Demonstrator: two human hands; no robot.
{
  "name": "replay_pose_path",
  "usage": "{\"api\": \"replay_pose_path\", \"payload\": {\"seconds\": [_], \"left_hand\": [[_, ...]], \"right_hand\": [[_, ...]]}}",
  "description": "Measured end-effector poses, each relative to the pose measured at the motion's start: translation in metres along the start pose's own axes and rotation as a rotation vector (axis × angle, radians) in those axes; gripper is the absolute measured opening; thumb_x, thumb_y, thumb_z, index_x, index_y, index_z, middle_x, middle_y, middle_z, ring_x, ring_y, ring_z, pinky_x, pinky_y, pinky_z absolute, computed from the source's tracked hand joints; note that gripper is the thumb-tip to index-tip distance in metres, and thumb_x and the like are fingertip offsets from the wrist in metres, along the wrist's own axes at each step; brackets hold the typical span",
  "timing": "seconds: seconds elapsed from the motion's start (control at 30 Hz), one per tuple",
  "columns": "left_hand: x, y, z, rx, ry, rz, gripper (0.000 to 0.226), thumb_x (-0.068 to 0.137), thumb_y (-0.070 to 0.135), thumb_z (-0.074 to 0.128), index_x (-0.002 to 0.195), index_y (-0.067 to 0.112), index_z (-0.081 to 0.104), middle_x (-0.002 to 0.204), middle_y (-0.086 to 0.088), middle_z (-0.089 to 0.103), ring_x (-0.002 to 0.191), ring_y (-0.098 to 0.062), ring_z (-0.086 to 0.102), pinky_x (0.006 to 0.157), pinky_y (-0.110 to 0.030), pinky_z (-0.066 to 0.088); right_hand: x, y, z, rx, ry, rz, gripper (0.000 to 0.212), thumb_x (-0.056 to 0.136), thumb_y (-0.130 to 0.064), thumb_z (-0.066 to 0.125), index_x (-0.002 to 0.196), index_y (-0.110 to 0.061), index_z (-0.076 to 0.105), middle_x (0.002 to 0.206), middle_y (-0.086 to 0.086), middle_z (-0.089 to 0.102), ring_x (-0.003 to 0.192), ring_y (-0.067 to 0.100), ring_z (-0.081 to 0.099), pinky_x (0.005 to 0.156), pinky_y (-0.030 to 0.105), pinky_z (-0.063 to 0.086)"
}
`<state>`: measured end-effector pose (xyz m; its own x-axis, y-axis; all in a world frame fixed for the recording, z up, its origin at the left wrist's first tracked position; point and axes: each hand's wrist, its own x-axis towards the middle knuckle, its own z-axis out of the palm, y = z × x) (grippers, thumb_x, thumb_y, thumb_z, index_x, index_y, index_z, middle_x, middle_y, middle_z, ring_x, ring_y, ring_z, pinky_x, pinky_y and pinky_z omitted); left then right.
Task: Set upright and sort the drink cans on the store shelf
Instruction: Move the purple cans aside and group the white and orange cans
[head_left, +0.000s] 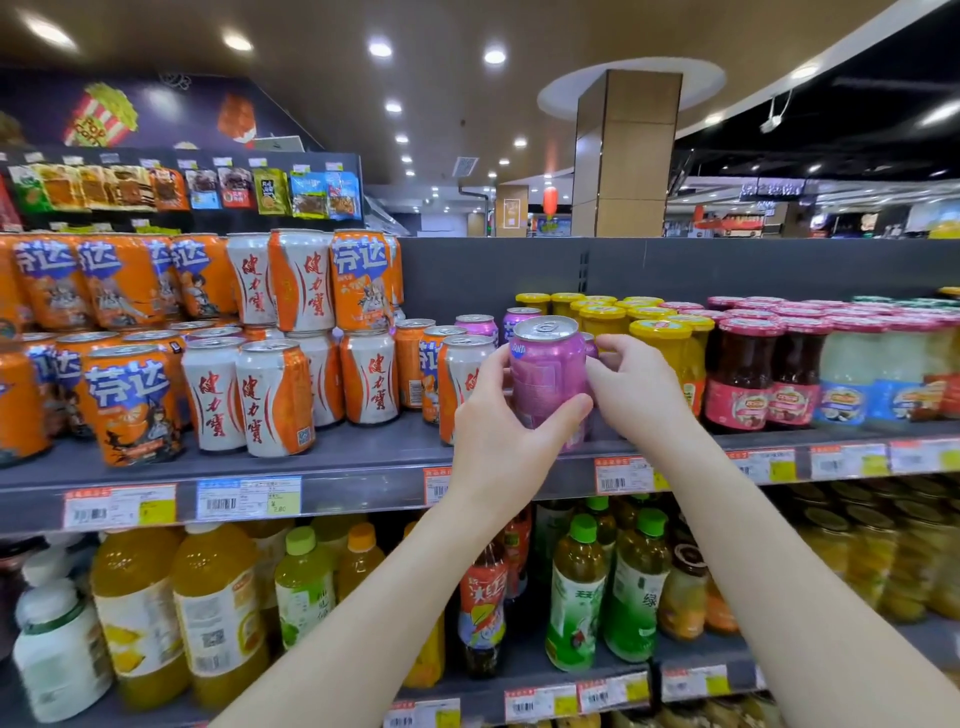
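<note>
- Purple can is upright, long axis vertical, at the shelf front between both hands.
- Left hand wraps its front; right hand pinches the side.
- Other purple cans sit just behind, so probably push straight back.

Hands: two, a left hand and a right hand.
Purple cans: three fully visible, a fourth partly hidden behind the held one.
White-and-orange cans: at least seven, upright, on two tiers.
Orange cans: a dozen or more; the far-left rows cannot be counted.
Yellow-lidded jars: about ten.
Red-lidded jars: rear rows too blurred to count.
</note>
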<state>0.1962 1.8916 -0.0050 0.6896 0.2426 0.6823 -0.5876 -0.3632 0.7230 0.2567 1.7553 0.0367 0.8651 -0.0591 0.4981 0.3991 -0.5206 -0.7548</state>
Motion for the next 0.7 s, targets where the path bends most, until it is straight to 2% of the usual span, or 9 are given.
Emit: {"api": "replay_pose_path", "payload": {"seconds": [0.13,0.2,0.27,0.33,0.4,0.53,0.6,0.67,0.7], "left_hand": [[-0.001,-0.005,0.002,-0.06,0.03,-0.058,0.071,0.074,0.027,0.091,0.131,0.035,0.048,0.115,0.017,0.069,0.101,0.005,0.066,0.077,-0.008,0.049],[-0.002,-0.008,0.004,-0.079,0.043,-0.061,0.07,0.075,0.028,0.09,0.131,0.033,0.048,0.114,0.015,0.069,0.099,0.005,0.067,0.075,-0.009,0.051],[-0.003,-0.011,0.006,-0.035,0.036,-0.047,0.07,0.079,0.028,0.087,0.135,0.032,0.046,0.115,0.015,0.067,0.101,0.004,0.066,0.075,-0.012,0.054],[-0.001,-0.017,0.005,0.041,0.026,-0.025,0.068,0.081,0.028,0.084,0.137,0.032,0.044,0.117,0.015,0.066,0.104,0.001,0.066,0.08,-0.018,0.058],[0.002,-0.018,0.001,0.109,0.009,-0.002,0.069,0.08,0.029,0.083,0.137,0.032,0.046,0.12,0.014,0.066,0.107,-0.001,0.065,0.087,-0.024,0.058],[0.002,-0.018,-0.023,0.321,-0.062,0.216,0.064,0.085,0.023,0.077,0.143,0.02,0.049,0.131,0.005,0.054,0.121,-0.006,0.053,0.099,-0.02,0.049],[-0.002,-0.022,-0.036,0.395,0.059,0.281,0.052,0.086,0.016,0.073,0.134,0.017,0.054,0.125,0.002,0.052,0.118,-0.011,0.052,0.1,-0.028,0.049],[0.0,-0.026,-0.043,0.448,0.187,0.141,0.051,0.085,0.021,0.074,0.131,0.018,0.051,0.123,0.002,0.048,0.115,-0.013,0.05,0.1,-0.034,0.049],[0.003,-0.028,-0.044,0.487,0.194,0.028,0.06,0.085,0.03,0.077,0.135,0.019,0.046,0.127,0.001,0.046,0.117,-0.014,0.047,0.102,-0.035,0.048]], "right_hand": [[-0.024,-0.012,-0.005,0.166,0.142,-0.066,0.031,0.094,-0.018,0.057,0.124,-0.019,0.065,0.107,-0.013,0.066,0.098,0.008,0.062,0.078,0.023,0.045],[-0.035,-0.014,0.001,0.223,0.047,-0.079,0.032,0.089,-0.023,0.064,0.121,-0.023,0.061,0.103,-0.018,0.063,0.097,0.002,0.062,0.075,0.02,0.051],[-0.043,-0.015,0.011,0.182,-0.041,-0.127,0.042,0.082,-0.031,0.077,0.117,-0.033,0.054,0.103,-0.024,0.06,0.096,-0.003,0.06,0.076,0.019,0.053],[-0.047,-0.013,0.02,0.171,-0.026,-0.177,0.052,0.074,-0.038,0.086,0.114,-0.039,0.052,0.101,-0.028,0.058,0.094,-0.007,0.059,0.076,0.016,0.053],[-0.047,-0.012,0.024,0.235,0.015,-0.168,0.053,0.071,-0.039,0.089,0.112,-0.04,0.056,0.101,-0.027,0.062,0.093,-0.008,0.062,0.076,0.017,0.056],[-0.043,-0.011,0.028,0.288,0.079,-0.13,0.052,0.071,-0.04,0.089,0.113,-0.035,0.059,0.101,-0.024,0.066,0.09,-0.008,0.064,0.076,0.019,0.058],[-0.043,-0.011,0.031,0.282,0.107,-0.123,0.059,0.072,-0.039,0.09,0.119,-0.032,0.055,0.104,-0.023,0.062,0.093,-0.008,0.061,0.076,0.015,0.054],[-0.044,-0.013,0.037,0.268,0.127,-0.14,0.061,0.072,-0.037,0.09,0.119,-0.032,0.051,0.103,-0.025,0.058,0.093,-0.008,0.059,0.074,0.009,0.048],[-0.044,-0.014,0.041,0.251,0.143,-0.155,0.061,0.073,-0.036,0.09,0.12,-0.03,0.052,0.104,-0.023,0.058,0.094,-0.005,0.059,0.074,0.007,0.046]]}}
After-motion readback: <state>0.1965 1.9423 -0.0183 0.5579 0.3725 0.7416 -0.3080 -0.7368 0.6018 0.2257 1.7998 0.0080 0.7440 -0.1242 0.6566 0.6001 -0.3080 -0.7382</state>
